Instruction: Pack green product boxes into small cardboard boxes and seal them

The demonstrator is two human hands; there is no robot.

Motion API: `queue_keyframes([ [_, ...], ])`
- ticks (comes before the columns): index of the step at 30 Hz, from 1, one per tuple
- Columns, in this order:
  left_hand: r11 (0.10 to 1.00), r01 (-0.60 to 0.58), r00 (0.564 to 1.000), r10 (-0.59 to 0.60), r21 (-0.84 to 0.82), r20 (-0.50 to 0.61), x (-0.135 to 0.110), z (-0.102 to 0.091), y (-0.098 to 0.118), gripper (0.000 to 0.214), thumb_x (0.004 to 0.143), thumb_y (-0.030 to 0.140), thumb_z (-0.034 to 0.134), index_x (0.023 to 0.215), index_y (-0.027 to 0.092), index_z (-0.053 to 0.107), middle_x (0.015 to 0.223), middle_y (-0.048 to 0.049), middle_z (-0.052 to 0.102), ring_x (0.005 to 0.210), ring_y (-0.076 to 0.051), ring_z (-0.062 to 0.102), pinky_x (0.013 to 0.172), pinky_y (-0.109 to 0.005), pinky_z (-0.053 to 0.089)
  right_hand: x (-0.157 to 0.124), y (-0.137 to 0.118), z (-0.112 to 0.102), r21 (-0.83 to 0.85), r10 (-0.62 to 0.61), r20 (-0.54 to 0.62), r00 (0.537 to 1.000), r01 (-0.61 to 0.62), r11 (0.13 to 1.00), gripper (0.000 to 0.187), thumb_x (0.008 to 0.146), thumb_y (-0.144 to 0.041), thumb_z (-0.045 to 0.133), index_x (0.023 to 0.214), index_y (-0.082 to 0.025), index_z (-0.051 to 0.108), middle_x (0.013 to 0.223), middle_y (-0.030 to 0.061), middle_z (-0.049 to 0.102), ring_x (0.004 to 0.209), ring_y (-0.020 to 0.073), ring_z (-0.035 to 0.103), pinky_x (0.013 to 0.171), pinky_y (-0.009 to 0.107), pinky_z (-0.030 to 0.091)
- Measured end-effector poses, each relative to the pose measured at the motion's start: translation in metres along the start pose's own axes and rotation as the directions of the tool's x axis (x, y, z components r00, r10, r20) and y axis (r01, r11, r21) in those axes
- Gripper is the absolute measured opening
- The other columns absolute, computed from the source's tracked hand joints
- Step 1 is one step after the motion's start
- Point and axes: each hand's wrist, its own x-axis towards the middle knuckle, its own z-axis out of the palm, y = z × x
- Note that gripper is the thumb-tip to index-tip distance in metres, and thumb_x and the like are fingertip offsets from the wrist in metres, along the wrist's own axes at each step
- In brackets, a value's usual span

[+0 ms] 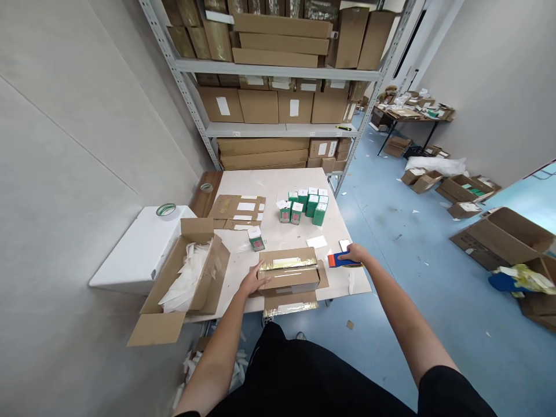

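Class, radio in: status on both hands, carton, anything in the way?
Left hand on carton, left end. Right hand gripping blue-and-orange tool. Near flap folded out. Green-and-white box nearby, not blocking.

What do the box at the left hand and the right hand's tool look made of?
Box: probably cardboard, from its matte brown surface and straight creases. Tool: likely plastic, given its even, saturated blue and orange; too small to judge finish.

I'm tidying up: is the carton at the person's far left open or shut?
Open: the carton has flaps spread and white material showing inside.
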Motion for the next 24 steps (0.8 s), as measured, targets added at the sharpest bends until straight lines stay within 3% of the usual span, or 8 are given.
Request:
queue_keyframes([
  [7,0.998,0.068,0.998,-0.068,0.010,0.011,0.003,0.001,0.000,0.109,0.073,0.058,0.084,0.165,0.026,0.033,0.160,-0.0099,0.051,0.143,-0.031,0.052,0.116,-0.034,0.040,-0.004,-0.011,0.025,-0.018,0.063,-0.006,0.998,-0.063,0.998,0.054,0.074,-0.068,0.080,0.091,-0.017,0.073,0.104,0.0163,0.076,0.098,0.0310,0.071,0.071,0.030,0.047],
  [10,0.991,0.122,0.992,-0.124,0.047,0.031,0.002,0.001,0.003,0.109,0.074,0.060,0.082,0.166,0.030,0.031,0.151,-0.0080,0.060,0.135,-0.032,0.060,0.110,-0.034,0.045,-0.007,-0.032,0.052,-0.027,0.115,-0.024,0.993,-0.116,0.993,0.054,0.079,-0.063,0.078,0.102,-0.015,0.074,0.109,0.0198,0.076,0.102,0.0326,0.072,0.076,0.032,0.049],
  [14,0.987,0.141,0.990,-0.142,0.079,0.012,0.001,0.000,0.007,0.109,0.075,0.063,0.081,0.166,0.030,0.031,0.150,-0.0080,0.061,0.134,-0.032,0.061,0.108,-0.035,0.047,-0.017,-0.055,0.099,-0.021,0.127,-0.029,0.991,-0.128,0.992,0.039,0.084,-0.046,0.078,0.106,-0.015,0.073,0.110,0.0199,0.076,0.104,0.0319,0.073,0.083,0.033,0.050],
  [17,0.985,0.148,0.989,-0.150,0.088,0.016,0.001,-0.001,0.007,0.110,0.074,0.064,0.081,0.166,0.029,0.031,0.150,-0.0088,0.061,0.134,-0.032,0.061,0.109,-0.035,0.046,-0.027,-0.049,0.133,0.044,0.193,-0.025,0.981,-0.191,0.981,0.038,0.091,-0.051,0.069,0.106,-0.016,0.073,0.107,0.0187,0.076,0.101,0.0304,0.074,0.081,0.033,0.050],
  [21,0.989,0.140,0.990,-0.140,0.053,0.000,0.001,0.000,0.006,0.108,0.074,0.063,0.082,0.165,0.031,0.032,0.150,-0.0068,0.061,0.134,-0.031,0.061,0.109,-0.035,0.046,-0.037,-0.024,0.166,0.188,0.386,-0.158,0.909,-0.356,0.916,0.047,0.099,-0.058,0.053,0.113,-0.016,0.069,0.106,0.0184,0.076,0.104,0.0308,0.072,0.087,0.036,0.049],
  [24,0.989,0.147,0.989,-0.147,0.020,-0.003,0.000,0.001,0.005,0.109,0.074,0.061,0.083,0.165,0.031,0.032,0.151,-0.0066,0.061,0.134,-0.030,0.061,0.109,-0.034,0.047,-0.038,-0.013,0.183,0.321,0.478,-0.136,0.868,-0.418,0.850,0.042,0.101,-0.049,0.048,0.119,-0.015,0.067,0.114,0.0199,0.074,0.114,0.0320,0.069,0.091,0.037,0.048],
])
